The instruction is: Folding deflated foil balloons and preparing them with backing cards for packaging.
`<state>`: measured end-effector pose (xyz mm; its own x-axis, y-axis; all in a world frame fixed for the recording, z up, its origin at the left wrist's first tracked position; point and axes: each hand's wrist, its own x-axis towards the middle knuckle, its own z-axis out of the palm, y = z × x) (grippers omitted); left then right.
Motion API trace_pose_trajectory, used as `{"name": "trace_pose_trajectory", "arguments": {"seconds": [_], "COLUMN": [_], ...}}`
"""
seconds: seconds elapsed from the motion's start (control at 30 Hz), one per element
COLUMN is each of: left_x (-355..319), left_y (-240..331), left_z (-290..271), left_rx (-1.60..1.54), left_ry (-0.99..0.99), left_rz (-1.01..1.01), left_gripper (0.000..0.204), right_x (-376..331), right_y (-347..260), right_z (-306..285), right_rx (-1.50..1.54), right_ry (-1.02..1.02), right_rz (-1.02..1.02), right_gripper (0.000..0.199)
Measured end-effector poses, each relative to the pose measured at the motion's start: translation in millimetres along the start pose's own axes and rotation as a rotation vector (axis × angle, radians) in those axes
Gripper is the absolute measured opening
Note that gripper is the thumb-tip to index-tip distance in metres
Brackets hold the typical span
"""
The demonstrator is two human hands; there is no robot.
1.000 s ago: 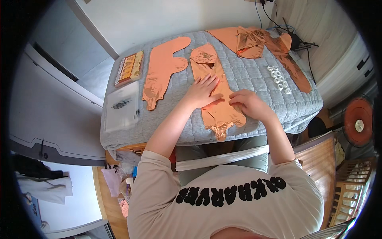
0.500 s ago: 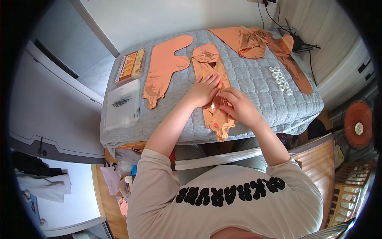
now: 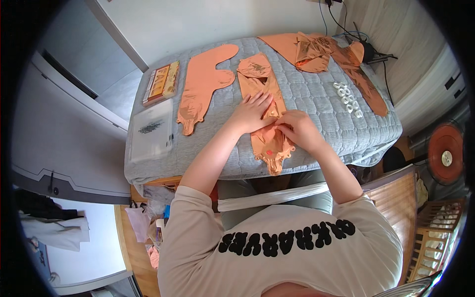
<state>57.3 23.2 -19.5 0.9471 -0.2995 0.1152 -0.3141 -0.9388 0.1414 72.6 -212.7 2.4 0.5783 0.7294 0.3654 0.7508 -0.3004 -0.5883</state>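
Observation:
A deflated rose-gold foil balloon (image 3: 265, 143) lies folded lengthwise before me, its crimped end with small tabs pointing at me. My left hand (image 3: 253, 113) rests flat on its middle, fingers spread, pressing the foil down. Close beside that thumb, my right hand (image 3: 299, 127) has thumb and fingers closed in a pinch on the foil's right edge. What lies between those fingertips is partly hidden by the hand. A small red spot shows on the foil near the crimped end. To the left, a second flat foil balloon (image 3: 205, 81) lies spread out and untouched.
All this lies on a grey quilted mattress (image 3: 324, 143). More crumpled foil balloons (image 3: 314, 52) lie at the far right, near several small white rings (image 3: 348, 99). At left are a flat picture box (image 3: 162, 82) and a clear plastic case (image 3: 152, 131) with dark bits. An orange-red fan (image 3: 445, 157) stands right.
My right hand has moved slightly up, and its fingers have closed from a looser curl into a pinch at the foil's edge. The left hand stays almost in place.

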Motion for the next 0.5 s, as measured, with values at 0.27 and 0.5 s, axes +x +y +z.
{"name": "trace_pose_trajectory", "arguments": {"seconds": [0.27,0.5], "left_x": [0.1,0.3], "left_y": [1.5,-0.2], "left_z": [-1.1,1.2], "left_rx": [-0.021,-0.001], "left_ry": [-0.010,0.023], "left_rz": [0.000,0.016], "left_gripper": [0.085,0.088], "right_x": [6.3,22.5], "right_y": [-2.6,-9.7], "right_z": [-13.7,-22.4], "right_rx": [-0.238,-0.332], "right_ry": [-0.080,-0.243], "right_rz": [0.109,0.157], "right_gripper": [0.061,0.104]}}
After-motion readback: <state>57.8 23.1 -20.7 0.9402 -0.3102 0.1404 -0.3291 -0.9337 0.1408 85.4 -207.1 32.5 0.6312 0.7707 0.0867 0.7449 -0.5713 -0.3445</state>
